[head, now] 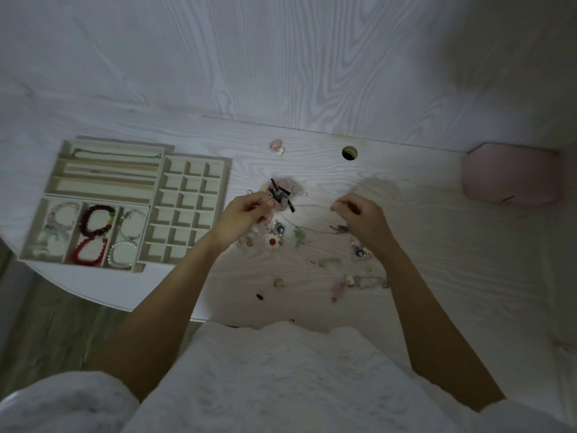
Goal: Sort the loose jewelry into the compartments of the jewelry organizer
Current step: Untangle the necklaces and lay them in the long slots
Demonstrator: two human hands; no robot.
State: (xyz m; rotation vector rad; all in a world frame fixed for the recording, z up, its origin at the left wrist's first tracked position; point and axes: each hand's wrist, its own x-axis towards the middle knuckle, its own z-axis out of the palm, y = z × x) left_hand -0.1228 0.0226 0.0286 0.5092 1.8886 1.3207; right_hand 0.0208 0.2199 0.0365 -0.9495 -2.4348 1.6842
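The cream jewelry organizer (162,170) lies at the table's left: long slots at the back, a grid of small square cells on the right, and front compartments with a dark red bead bracelet (96,220), a red bracelet (89,253) and a pearl bracelet (120,254). Loose jewelry (274,195) lies heaped mid-table. My left hand (246,217) pinches one end of a thin chain (309,205) at the heap. My right hand (359,217) pinches the other end, and the chain is stretched between them. A flower charm (272,241) and green pieces (298,237) lie below.
A pink box (512,176) stands at the right against the back panel. A round cable hole (349,152) opens in the tabletop. A pink charm (276,145) lies apart at the back. More small pieces are scattered toward the front edge (359,281).
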